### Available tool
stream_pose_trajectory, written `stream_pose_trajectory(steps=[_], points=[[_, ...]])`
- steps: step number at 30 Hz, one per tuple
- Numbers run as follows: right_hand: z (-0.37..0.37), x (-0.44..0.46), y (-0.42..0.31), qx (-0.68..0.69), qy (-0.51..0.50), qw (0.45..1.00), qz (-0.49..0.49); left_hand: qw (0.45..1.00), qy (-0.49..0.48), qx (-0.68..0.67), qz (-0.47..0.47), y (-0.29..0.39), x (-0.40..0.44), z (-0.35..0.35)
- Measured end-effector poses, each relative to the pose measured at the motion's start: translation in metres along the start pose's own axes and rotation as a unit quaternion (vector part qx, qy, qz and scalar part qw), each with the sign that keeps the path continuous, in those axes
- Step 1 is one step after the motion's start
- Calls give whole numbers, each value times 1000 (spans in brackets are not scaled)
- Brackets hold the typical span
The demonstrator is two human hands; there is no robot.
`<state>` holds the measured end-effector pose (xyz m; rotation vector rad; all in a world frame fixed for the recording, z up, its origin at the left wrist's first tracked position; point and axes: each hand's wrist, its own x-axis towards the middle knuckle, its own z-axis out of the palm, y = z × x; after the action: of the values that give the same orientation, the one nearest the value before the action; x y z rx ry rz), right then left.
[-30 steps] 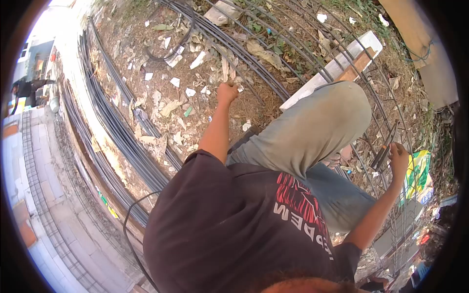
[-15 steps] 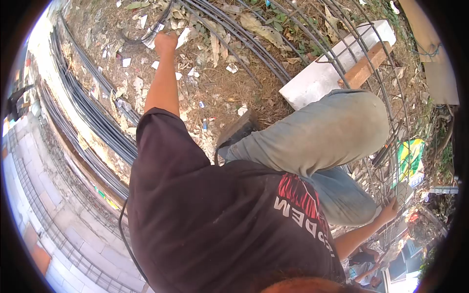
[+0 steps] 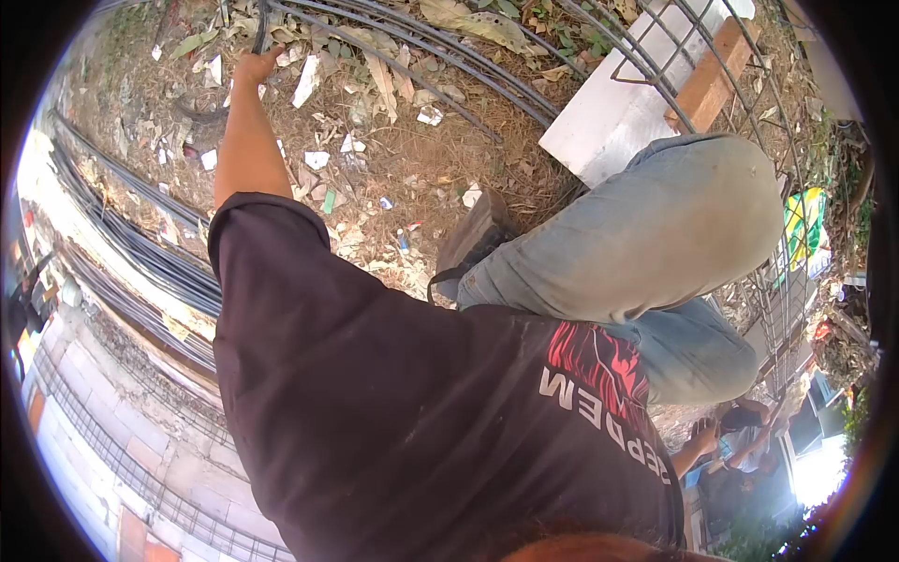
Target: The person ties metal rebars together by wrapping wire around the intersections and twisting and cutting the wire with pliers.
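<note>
My left hand (image 3: 253,67) reaches out to the ground at the upper left, its fingers closed round a bundle of thin dark wire (image 3: 261,30). The wire runs up past the fingers, and a loose curve of it lies below on the litter. My right hand (image 3: 704,438) is low on the right, beside my shirt and bent knee. It is small and partly hidden, so I cannot make out its fingers. Nearest to it is the steel rebar cage (image 3: 779,323), which runs down along my right side.
A white block (image 3: 599,122) and a reddish-brown wooden piece (image 3: 716,75) lie by the cage's upper part. Long dark rods (image 3: 449,61) cross the top; more rods (image 3: 140,248) lie left. Another person (image 3: 749,445) is at the lower right. Paper scraps and dry leaves litter the ground.
My left hand has shifted up and left in view, still on the wire bundle. My right hand has left the rebar cage and drawn back toward my body. The view has shifted somewhat.
</note>
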<state>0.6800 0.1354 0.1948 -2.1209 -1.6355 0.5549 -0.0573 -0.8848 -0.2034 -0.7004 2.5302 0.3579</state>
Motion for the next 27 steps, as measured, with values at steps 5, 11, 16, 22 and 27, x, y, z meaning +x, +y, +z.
stream_pose_trajectory(steps=[5,11,16,22,27], points=[[-2,16,-11,13,-21,998,-61,981,133,141,-23,39,-82,-16],[44,-25,-128,-107,-13,969,-223,966,254,-19,46,63,-219,-14],[92,-21,-203,37,-98,944,-312,963,250,-91,46,75,-372,40],[160,-79,-272,56,-154,880,-447,995,56,-79,37,57,-458,141],[205,-89,-268,63,-242,852,-461,1000,7,-16,25,49,-467,175]])
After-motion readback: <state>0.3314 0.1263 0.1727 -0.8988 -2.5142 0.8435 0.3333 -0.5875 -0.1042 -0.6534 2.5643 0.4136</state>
